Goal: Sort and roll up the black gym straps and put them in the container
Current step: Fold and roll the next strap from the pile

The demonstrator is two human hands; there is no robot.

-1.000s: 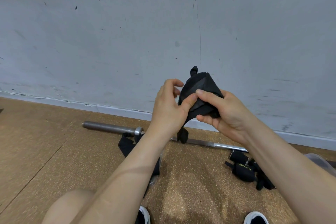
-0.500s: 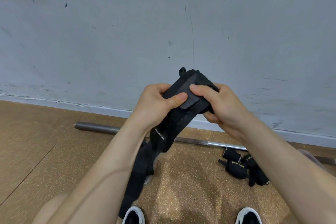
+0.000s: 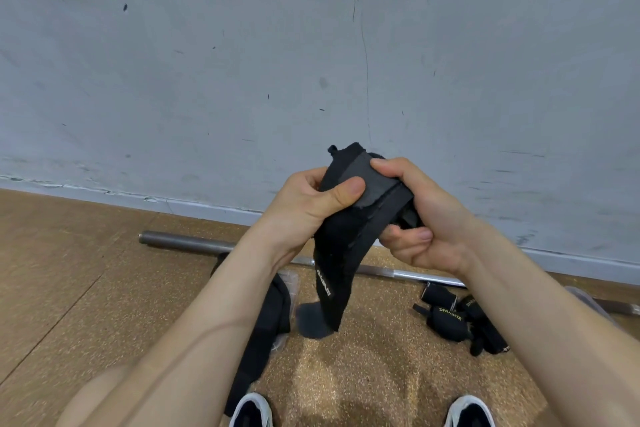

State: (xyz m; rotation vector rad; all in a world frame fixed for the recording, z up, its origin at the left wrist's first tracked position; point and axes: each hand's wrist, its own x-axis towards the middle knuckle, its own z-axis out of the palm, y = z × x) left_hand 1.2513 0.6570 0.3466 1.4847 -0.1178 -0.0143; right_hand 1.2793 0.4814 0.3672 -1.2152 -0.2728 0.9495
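A black gym strap with a grey patch is held in front of the wall at chest height. My left hand pinches it with the thumb on top. My right hand grips its bunched right end. A loose tail with gold lettering hangs down between my arms. A pile of rolled black straps lies on the floor at the right. Another loose black strap trails on the floor under my left forearm. A clear container's edge shows behind my right arm.
A steel barbell lies along the base of the grey wall. The floor is brown cork-like matting. My two shoes show at the bottom edge.
The strap was a tight bundle between both hands. It has since opened out, and a tail now hangs down. My hands have shifted slightly right and lower.
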